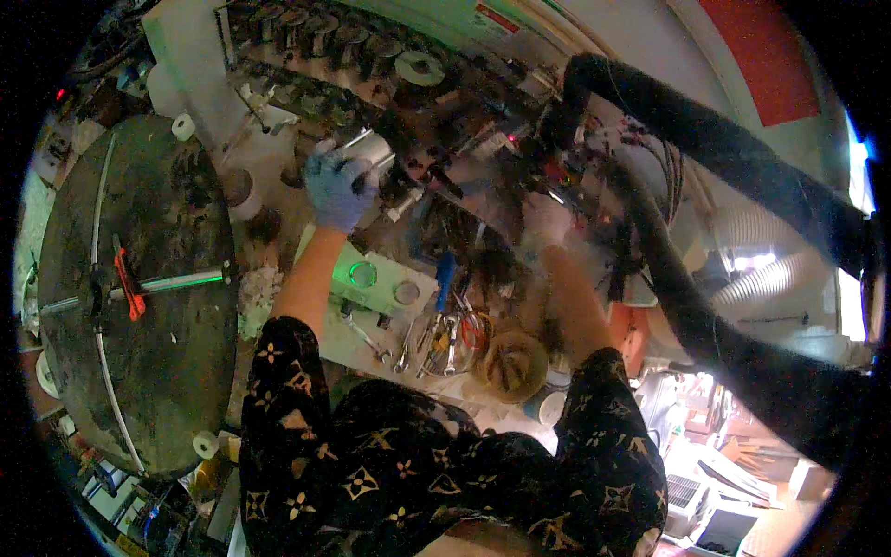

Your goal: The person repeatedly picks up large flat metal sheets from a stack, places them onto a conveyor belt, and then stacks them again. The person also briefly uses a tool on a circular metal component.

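My left hand (342,190), in a grey-blue glove, is closed round a shiny metal cylinder (370,148) over the cluttered bench. Only its bright upper side shows past the fingers. My right hand (549,221) reaches forward beside a dark machine (548,162) with small red lights. It is hazy and smeared, so its fingers and anything in them cannot be made out. Between the hands lie dark tools and a blue-handled tool (445,271). Below my left forearm sits a pale panel (376,278) with two round marks, one lit green.
A big dark round plate (148,371) with metal bars and an orange tool (127,283) stands at left. Wrenches (452,345) and a yellowish bowl (509,367) lie close to me. A thick black hose (705,121) bends along the right. Metal cylinders (348,45) line the back.
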### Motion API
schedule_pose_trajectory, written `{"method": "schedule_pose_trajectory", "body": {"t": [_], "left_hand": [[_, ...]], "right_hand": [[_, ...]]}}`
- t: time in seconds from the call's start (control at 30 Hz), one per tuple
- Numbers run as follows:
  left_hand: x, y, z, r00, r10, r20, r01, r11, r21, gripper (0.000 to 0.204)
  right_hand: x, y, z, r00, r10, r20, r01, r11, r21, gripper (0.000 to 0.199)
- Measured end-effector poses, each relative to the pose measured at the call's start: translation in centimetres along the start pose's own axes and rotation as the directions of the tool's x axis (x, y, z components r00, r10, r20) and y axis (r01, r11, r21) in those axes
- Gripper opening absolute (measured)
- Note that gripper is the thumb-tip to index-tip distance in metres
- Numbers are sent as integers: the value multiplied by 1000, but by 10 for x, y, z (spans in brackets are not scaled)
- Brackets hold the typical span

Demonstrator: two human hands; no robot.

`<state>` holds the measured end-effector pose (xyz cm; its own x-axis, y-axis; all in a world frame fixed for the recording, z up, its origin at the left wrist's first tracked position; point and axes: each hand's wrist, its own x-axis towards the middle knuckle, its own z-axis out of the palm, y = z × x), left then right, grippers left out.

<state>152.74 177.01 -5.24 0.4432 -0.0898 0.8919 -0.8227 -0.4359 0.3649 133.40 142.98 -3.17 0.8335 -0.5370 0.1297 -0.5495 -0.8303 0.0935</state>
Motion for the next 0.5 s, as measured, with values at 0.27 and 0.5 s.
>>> {"method": "schedule_pose_trajectory", "body": {"t": [0.27, 0.5], "left_hand": [[-8, -14, 1, 998, 59, -17, -60, 997, -39, 22], [-10, -16, 6, 994, 77, -79, -88, 986, -145, 17]], "right_hand": [[-4, 4, 24, 977, -53, -204, 44, 998, -48, 20], [-10, -16, -18, 999, 41, -16, -43, 985, -166, 18]]}}
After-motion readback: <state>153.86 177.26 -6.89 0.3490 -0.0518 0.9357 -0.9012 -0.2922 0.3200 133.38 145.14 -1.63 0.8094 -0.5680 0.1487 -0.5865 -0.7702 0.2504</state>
